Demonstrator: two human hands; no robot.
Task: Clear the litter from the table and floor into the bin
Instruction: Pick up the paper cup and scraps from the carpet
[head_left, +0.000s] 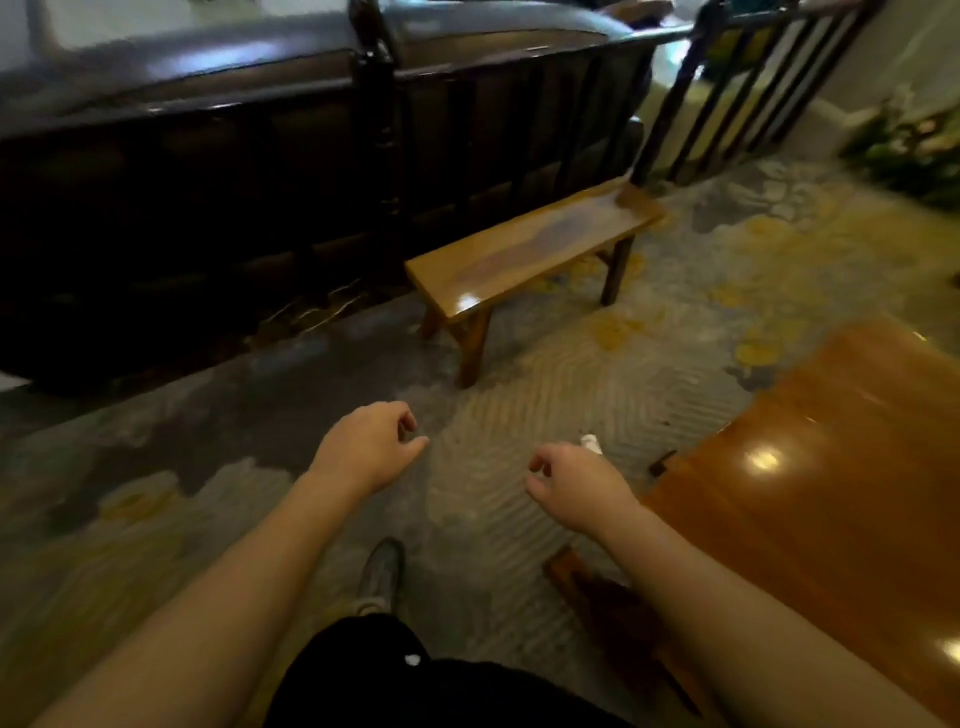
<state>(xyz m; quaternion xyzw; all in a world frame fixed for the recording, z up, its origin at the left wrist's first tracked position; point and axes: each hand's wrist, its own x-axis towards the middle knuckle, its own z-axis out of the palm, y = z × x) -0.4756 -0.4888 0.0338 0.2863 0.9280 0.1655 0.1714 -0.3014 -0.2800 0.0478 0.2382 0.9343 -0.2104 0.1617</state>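
Observation:
A small white scrap of litter (590, 443) lies on the patterned carpet, just beyond my right hand (571, 486) and close to the corner of the glossy orange-brown table (831, 493). My right hand hovers above the floor with its fingers loosely curled, and nothing shows in it. To its left, my left hand (370, 447) hangs at about the same height, fingers loosely bent and holding nothing. No bin is in view. The picture is motion-blurred.
A low wooden bench (530, 249) stands ahead against a dark wooden partition (208, 197). Dark railing bars (727, 104) rise at the back right, with plants (909, 150) beyond. My shoe (382, 577) is on the carpet below my hands.

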